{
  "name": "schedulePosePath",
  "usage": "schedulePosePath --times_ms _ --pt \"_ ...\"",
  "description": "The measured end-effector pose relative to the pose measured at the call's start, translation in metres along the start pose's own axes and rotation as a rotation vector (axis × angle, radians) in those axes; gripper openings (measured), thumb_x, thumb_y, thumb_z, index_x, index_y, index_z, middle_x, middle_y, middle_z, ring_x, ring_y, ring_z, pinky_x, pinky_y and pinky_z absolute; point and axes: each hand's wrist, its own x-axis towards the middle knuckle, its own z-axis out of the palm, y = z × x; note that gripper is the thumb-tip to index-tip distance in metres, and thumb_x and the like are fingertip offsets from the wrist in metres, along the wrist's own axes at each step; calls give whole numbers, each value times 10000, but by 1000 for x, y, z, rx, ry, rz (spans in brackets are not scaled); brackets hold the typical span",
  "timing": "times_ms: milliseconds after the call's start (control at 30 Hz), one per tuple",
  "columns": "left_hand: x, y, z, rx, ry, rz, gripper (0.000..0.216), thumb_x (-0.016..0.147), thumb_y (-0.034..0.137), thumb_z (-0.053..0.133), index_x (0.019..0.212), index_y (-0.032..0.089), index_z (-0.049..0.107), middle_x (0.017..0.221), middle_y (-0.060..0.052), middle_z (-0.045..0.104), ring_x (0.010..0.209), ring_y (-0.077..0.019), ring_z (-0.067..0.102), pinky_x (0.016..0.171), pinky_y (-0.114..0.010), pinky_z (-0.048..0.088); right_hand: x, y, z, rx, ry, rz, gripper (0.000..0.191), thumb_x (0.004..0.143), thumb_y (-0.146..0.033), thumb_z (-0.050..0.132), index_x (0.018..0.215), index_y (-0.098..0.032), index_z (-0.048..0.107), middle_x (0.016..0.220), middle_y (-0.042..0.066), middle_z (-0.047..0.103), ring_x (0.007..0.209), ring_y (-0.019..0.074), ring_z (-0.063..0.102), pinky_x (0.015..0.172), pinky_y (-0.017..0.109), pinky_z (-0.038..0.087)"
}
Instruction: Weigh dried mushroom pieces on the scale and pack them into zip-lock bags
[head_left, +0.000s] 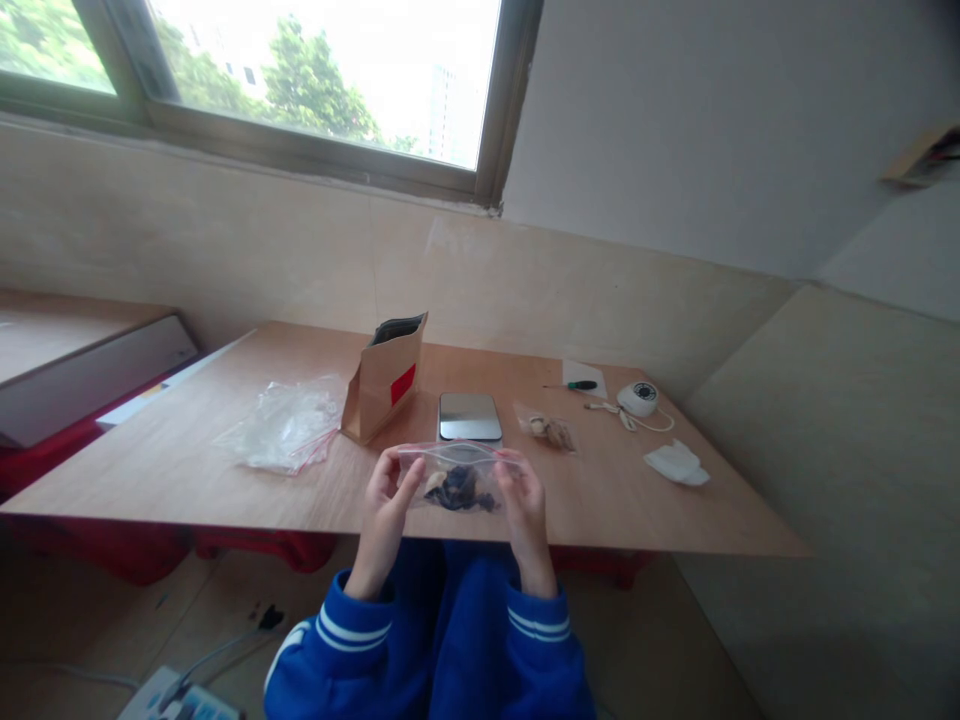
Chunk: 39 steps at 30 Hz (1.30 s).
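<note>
Between my hands is a clear zip bag (454,487) holding dark, dried-looking pieces and a pale one; I cannot tell exactly what they are. Its zip edge is uppermost and gapes slightly in the middle. My left hand (388,498) pinches the bag's left side, thumb in front. The right side is gripped by my right hand (523,495) in the same way. Just beyond the bag, a flat scale (469,416) with a silvery top lies on the table. To its left stands an open brown paper pouch (382,385) with a red label.
On the wooden table (187,470), a pile of clear zip bags (289,425) lies left. Rightward are a filled clear bag (551,430), a screwdriver (581,385) on paper, a white dome camera (637,398) with its cable, and a crumpled white tissue (676,463). A power strip (176,695) lies on the floor.
</note>
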Motion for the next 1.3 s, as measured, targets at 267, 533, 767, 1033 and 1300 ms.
schedulePosePath --times_ms 267,533,767,1033,1300 --pt "1 2 -1 81 23 10 235 769 396 657 854 179 628 824 -18 644 802 -160 603 739 -259 479 -2 -6 0 -92 25 -74 187 801 -372 637 803 -185 626 756 8 625 725 163 601 691 287 495" --pt "0 10 -1 131 -3 9 240 753 407 667 823 182 622 787 -24 657 766 -185 637 696 -281 508 -1 -5 -5 -43 19 -86 163 790 -343 658 754 -194 601 689 -22 590 686 145 568 650 267 464" --pt "0 4 -1 157 30 29 226 754 393 673 810 180 620 814 -29 650 785 -180 635 737 -279 495 0 -6 -10 -68 22 -134 186 789 -345 649 709 -187 591 715 -23 541 702 135 532 665 260 445" --pt "-7 7 8 125 17 25 208 788 390 639 852 196 600 823 -10 637 777 -159 624 714 -254 484 0 -2 -12 2 23 -19 221 765 -396 655 763 -192 570 700 -22 548 649 136 535 600 244 445" --pt "-10 8 10 46 -90 -21 213 785 368 647 899 191 614 840 -11 653 786 -152 617 710 -246 482 -1 2 -16 62 -99 65 216 785 -397 646 861 -201 598 777 -11 603 691 140 582 632 236 464"
